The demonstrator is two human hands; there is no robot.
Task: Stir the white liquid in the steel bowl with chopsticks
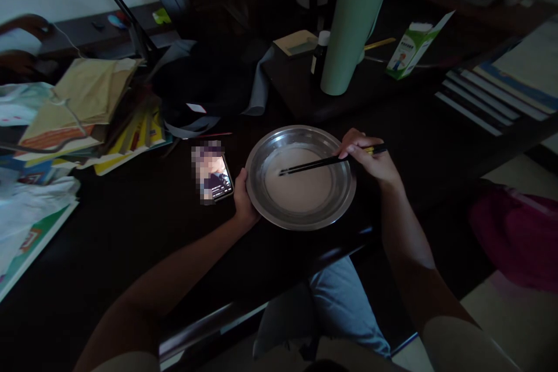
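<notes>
A shallow steel bowl (344, 192) holding pale liquid batter sits on a dark table (131, 226) in front of me. My left hand (243, 197) grips the bowl's left rim. Over the right rim, my right hand (370, 157) is closed on a pair of dark chopsticks (311, 165), whose tips rest in the batter near the bowl's middle.
A lit phone (213, 173) lies just left of the bowl. Behind stand a tall pale-green flask (355, 23), a small dark bottle (319, 55) and a green-white carton (412, 46). Papers and books (87, 110) pile at left, stacked books (501, 87) at right. A pink bag (518, 238) lies on the floor.
</notes>
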